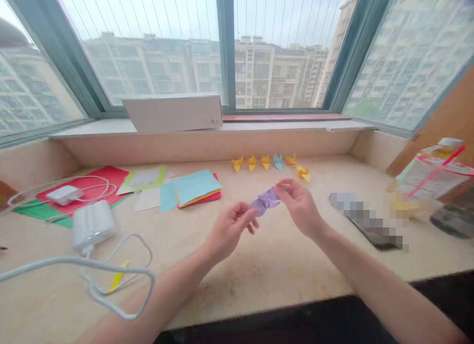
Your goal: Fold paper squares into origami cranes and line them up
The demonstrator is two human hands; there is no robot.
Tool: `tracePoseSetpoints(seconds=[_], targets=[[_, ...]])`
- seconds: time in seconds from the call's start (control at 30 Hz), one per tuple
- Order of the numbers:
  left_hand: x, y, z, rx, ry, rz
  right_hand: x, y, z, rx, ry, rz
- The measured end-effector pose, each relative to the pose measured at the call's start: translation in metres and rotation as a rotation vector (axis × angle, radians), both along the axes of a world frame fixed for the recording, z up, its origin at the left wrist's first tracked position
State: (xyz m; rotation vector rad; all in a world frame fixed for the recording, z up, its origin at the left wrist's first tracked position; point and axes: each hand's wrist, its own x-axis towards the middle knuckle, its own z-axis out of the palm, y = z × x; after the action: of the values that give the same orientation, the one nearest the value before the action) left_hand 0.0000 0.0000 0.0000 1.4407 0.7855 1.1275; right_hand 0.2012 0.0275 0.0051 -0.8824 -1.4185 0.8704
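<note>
A partly folded piece of purple paper [265,201] is held above the counter between my two hands. My left hand [234,224] pinches its left end between thumb and fingers. The upper right end is gripped by the fingertips of my right hand [298,203]. Behind my hands, several small folded paper birds, mostly yellow [252,163] with one light blue [277,161], stand in a row near the back wall. Left of my hands lies a stack of coloured paper [198,186], light blue on top with orange and red showing beneath.
Red paper [99,181] and green paper lie at the left under a white cable and adapter [65,194]. A white power brick [94,224] with a looped cable sits nearer. Rightward are a blurred phone [370,223] and a bottle [440,166]. A white box [174,112] rests on the sill.
</note>
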Motion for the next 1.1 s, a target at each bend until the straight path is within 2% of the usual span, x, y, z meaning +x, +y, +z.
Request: tracePoseSetpoints(seconds=[0.13, 0.23, 0.37, 0.57, 0.77, 0.9, 1.1], targets=[[0.000, 0.002, 0.004, 0.018, 0.009, 0.135, -0.004, -0.006, 0.001, 0.224, -0.153, -0.107], [0.000, 0.000, 0.005, 0.016, 0.050, 0.170, -0.007, -0.010, -0.001, 0.324, -0.285, -0.099], [0.001, -0.002, 0.002, 0.035, 0.106, 0.105, -0.010, -0.010, -0.005, 0.346, -0.321, -0.091], [-0.005, 0.005, -0.004, 0.145, 0.141, 0.253, -0.007, -0.006, -0.005, 0.356, -0.381, -0.104], [-0.008, 0.006, -0.005, 0.320, 0.257, 0.235, -0.007, -0.009, -0.004, 0.394, -0.432, -0.037], [-0.007, 0.005, -0.005, 0.373, 0.234, 0.248, -0.008, -0.010, -0.004, 0.420, -0.438, -0.030], [-0.007, 0.006, -0.004, 0.337, 0.088, 0.249, -0.007, -0.011, 0.000, 0.438, -0.392, -0.073]])
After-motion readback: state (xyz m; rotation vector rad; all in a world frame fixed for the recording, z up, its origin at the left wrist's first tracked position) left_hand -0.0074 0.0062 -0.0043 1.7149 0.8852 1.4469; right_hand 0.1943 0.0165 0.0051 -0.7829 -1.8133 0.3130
